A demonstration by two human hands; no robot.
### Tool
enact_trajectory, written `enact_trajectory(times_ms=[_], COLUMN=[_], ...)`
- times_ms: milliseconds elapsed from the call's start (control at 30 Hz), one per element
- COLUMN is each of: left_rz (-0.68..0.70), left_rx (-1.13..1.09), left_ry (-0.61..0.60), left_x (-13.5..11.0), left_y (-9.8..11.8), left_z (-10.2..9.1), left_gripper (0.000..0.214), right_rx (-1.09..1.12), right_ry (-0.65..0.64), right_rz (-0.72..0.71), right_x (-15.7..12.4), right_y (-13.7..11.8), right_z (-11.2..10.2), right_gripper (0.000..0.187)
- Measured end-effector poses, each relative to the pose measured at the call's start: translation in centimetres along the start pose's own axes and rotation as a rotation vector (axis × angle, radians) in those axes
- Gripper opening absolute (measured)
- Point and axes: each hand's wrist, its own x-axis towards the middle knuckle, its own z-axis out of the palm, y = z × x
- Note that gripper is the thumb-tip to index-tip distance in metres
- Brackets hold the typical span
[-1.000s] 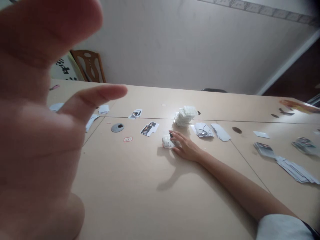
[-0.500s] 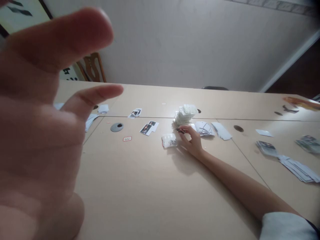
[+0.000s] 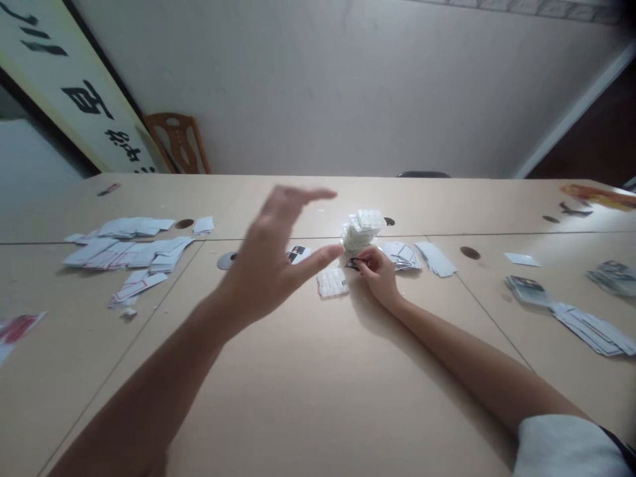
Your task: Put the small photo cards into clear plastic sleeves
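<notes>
In the head view my left hand (image 3: 271, 255) is raised over the table, open and empty, thumb and fingers wide apart. It covers part of a grey round disc (image 3: 226, 261) and of some small printed cards (image 3: 298, 254). Past the fingertips my right hand (image 3: 380, 275) rests low at the table with thumb and fingers pinched on a small dark patterned piece (image 3: 352, 264), too small to name. A flat clear plastic pack (image 3: 332, 283) lies just left of that hand. Right behind it rises a leaning stack of whitish clear packs (image 3: 365, 227).
White paper slips (image 3: 132, 254) lie in piles at the left. Right of my right hand are loose cards (image 3: 402, 255) and a fanned white stack (image 3: 436, 258). Farther right lie more card piles (image 3: 529, 293) and a strip of overlapping cards (image 3: 591, 329). Round holes (image 3: 470, 253) pierce the table.
My left hand has gone from close before the camera out toward the middle of the table, still open. My right hand stays almost in place with the dark piece pinched.
</notes>
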Motion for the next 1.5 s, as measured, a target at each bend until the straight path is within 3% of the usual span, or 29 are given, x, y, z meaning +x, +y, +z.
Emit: enact_trajectory(times_ms=[67, 133, 233, 367, 567, 833, 1033, 1233, 1367, 1500], left_rz=[-0.189, -0.312, -0.432, -0.459, -0.371, -0.349, -0.290, -0.139, -0.031, -0.008], left_rx=[-0.069, -0.111, -0.048, 0.077, 0.084, -0.128, -0.231, -0.219, -0.159, -0.121], left_ry=[-0.253, -0.394, -0.438, -0.434, -0.508, -0.424, -0.399, -0.405, -0.421, -0.362], left_x=[-1.1, -3.1, -6.4, -8.7, -8.8, -9.0, -9.0, -9.2, -9.3, -9.2], left_y=[-1.3, -2.5, -4.2, -5.7, -7.0, -7.4, -7.4, -7.2, -6.9, -6.4], left_z=[3.4, 6.8, 10.8, 13.1, 13.0, 12.7, 12.5, 12.5, 12.7, 12.7], left_gripper=[0.045, 0.047, 0.055, 0.069, 0.056, 0.060, 0.059, 0.054, 0.058, 0.061], right_rx=[0.028, 0.041, -0.006, -0.044, 0.004, 0.141, 0.560, 0.681, 0.781, 0.756], right_ry=[-0.008, -0.013, -0.031, -0.065, -0.120, -0.156, -0.285, -0.386, -0.357, -0.276], right_rz=[0.028, 0.053, 0.073, 0.083, 0.123, 0.194, 0.407, 0.501, 0.560, 0.515], right_x=[0.0, 0.1, 0.2, 0.4, 0.4, -0.2, -0.3, -0.8, -1.1, -1.2], right_y=[-0.1, -0.1, 0.2, 0.7, 0.5, 0.0, -0.9, -1.7, -1.9, -1.7], right_z=[0.0, 0.0, -0.1, -0.2, -0.1, 0.4, 0.7, 1.0, 1.1, 1.3], right_gripper=[0.009, 0.006, 0.004, 0.005, 0.012, 0.025, 0.034, 0.042, 0.050, 0.056])
